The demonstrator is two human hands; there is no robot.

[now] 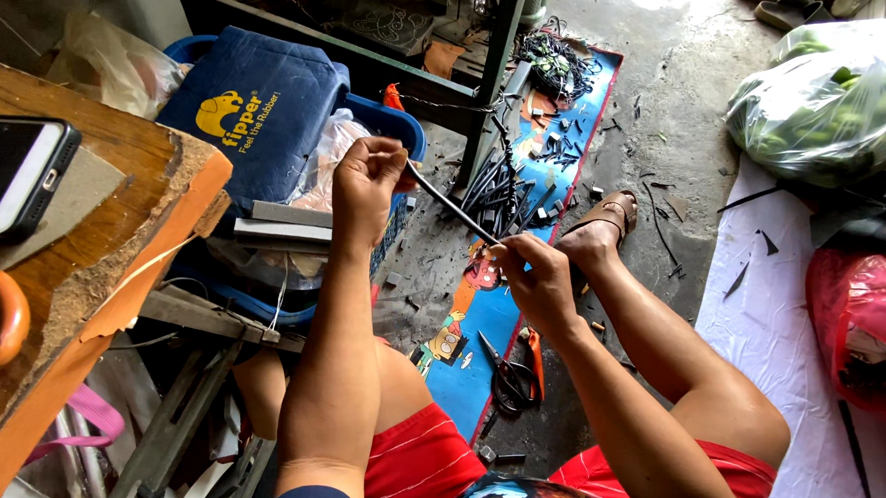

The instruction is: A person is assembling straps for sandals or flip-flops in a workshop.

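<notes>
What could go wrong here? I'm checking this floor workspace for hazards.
1. The strip is stretched between the left hand and right hand; if one end slips, it may whip toward the person.
2. The scissors lie beside the bare leg, so a shift could bring skin onto them.
3. The phone lies near the table edge and might get knocked off.
</notes>
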